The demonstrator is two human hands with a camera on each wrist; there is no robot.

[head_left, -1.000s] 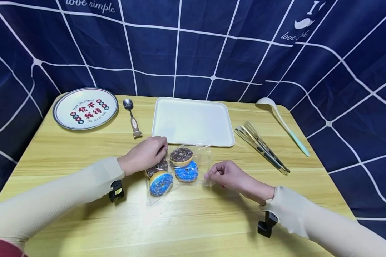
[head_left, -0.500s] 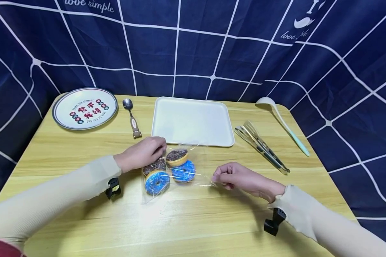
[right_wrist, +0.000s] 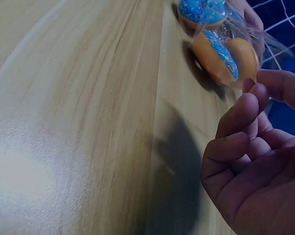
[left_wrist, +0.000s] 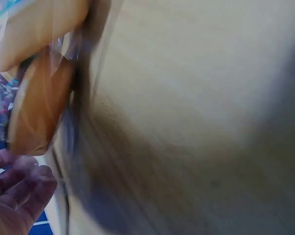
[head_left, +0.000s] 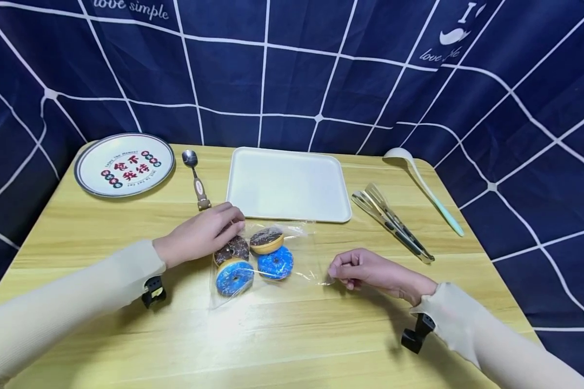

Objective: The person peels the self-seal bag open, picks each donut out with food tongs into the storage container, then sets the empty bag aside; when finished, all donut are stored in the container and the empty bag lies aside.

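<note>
A clear plastic bag [head_left: 302,259] with doughnuts in it lies on the wooden table in the head view. Inside are two blue-iced doughnuts [head_left: 235,277] and two chocolate-iced doughnuts [head_left: 266,240], all with sprinkles. My left hand [head_left: 205,231] is over the bag's far left corner, fingers loosely bent beside a chocolate doughnut. The left wrist view, blurred, has the fingertips [left_wrist: 37,183] just below a doughnut's tan side. My right hand [head_left: 370,270] pinches the bag's right edge between thumb and forefinger, and its other fingers are curled, as the right wrist view confirms.
A white rectangular tray [head_left: 288,183] stands behind the bag. Left of it lie a bear-handled spoon [head_left: 197,181] and a round printed plate [head_left: 125,167]. Metal tongs [head_left: 393,222] and a ladle with a pale green handle [head_left: 425,189] lie to the right. Blue checked cloth [head_left: 292,75] hangs behind the table.
The right hand has moved right, its pinched bag edge drawn out with it. The doughnuts have shifted slightly left. My left hand has moved left and its fingers have loosened and spread.
</note>
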